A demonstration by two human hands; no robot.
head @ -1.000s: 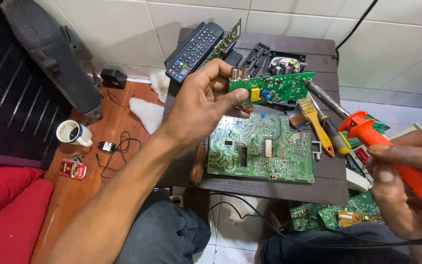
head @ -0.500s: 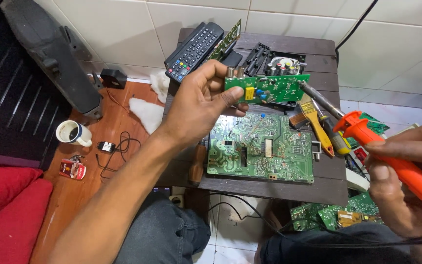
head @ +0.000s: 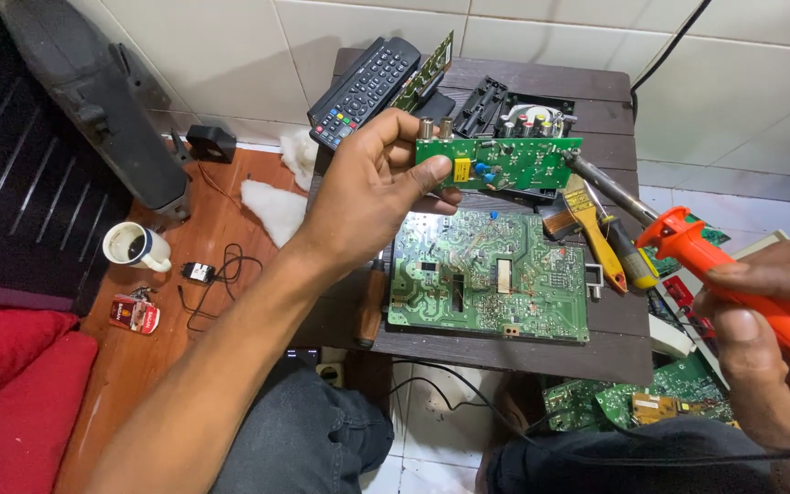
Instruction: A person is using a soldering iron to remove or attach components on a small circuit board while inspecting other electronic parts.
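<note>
Head view: left hand [head: 372, 187] pinches a small green circuit board [head: 503, 163] by its left edge, lifted above the large board [head: 489, 276] on the dark table [head: 614, 352]. At three o'clock, right hand [head: 765, 352] grips an orange soldering iron [head: 742, 288], tip touching the small board's right edge.

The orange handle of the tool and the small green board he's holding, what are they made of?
The orange tool handle in the right hand looks like smooth, slightly glossy plastic. The small green circuit board in the left hand looks like stiff lacquered board, probably fibreglass, with shiny metal sockets on its edge.
</note>
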